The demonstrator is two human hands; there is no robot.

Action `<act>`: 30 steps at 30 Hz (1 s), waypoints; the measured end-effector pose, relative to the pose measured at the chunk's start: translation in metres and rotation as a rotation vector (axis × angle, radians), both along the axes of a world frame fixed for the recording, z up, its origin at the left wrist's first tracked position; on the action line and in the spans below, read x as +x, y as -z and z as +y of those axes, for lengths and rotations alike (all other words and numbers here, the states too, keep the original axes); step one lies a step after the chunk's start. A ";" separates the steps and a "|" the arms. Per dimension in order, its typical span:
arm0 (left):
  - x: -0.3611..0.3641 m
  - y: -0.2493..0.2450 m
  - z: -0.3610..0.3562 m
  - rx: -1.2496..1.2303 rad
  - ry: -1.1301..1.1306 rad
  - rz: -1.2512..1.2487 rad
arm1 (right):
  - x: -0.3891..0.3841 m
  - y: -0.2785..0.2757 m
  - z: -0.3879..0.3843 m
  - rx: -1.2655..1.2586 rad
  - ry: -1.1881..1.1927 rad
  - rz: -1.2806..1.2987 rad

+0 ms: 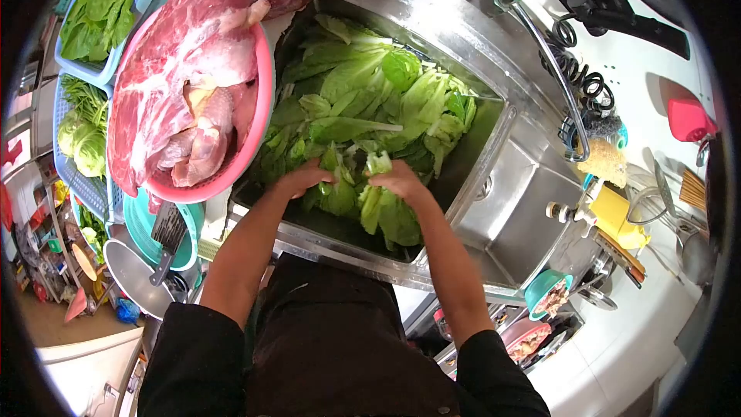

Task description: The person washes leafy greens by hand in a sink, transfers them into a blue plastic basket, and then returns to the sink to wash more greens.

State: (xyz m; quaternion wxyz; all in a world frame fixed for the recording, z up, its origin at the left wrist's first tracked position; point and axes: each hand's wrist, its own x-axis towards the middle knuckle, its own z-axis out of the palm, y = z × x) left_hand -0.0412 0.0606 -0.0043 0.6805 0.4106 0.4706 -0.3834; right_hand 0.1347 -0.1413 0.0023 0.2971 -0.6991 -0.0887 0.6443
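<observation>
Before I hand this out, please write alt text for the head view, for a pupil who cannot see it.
A person's left hand and right hand grip lettuce leaves in the larger compartment of a steel sink. Left of it, raw meat and poultry overfill a pink bowl, with a cleaver nearby.

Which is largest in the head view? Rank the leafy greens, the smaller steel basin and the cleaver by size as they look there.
1. Leafy greens
2. Smaller steel basin
3. Cleaver
</observation>
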 end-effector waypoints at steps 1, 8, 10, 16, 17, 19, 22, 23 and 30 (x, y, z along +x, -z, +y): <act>-0.001 0.001 -0.003 -0.036 -0.022 -0.033 | -0.012 0.024 -0.001 -0.017 0.039 -0.037; -0.005 -0.017 -0.015 -0.117 0.132 -0.435 | -0.027 0.043 0.013 -0.006 0.147 0.057; -0.006 -0.035 -0.010 -0.056 0.050 -0.374 | -0.019 0.032 0.010 -0.108 0.209 0.012; 0.013 -0.019 -0.011 -0.048 -0.083 -0.326 | -0.002 0.005 0.001 -0.003 0.343 0.152; 0.021 -0.019 -0.014 0.046 0.051 -0.333 | -0.002 0.004 0.002 0.000 0.335 0.150; 0.026 0.020 -0.027 0.057 0.179 -0.194 | -0.005 0.002 0.008 0.015 0.382 0.172; 0.036 0.040 -0.035 0.040 0.154 -0.238 | -0.018 0.050 0.000 -0.019 0.472 0.158; 0.038 0.044 -0.038 0.028 0.106 -0.290 | -0.027 0.090 -0.014 -0.043 0.503 0.149; 0.011 0.147 -0.068 0.180 0.047 -0.182 | -0.035 0.150 -0.018 -0.066 0.194 -0.068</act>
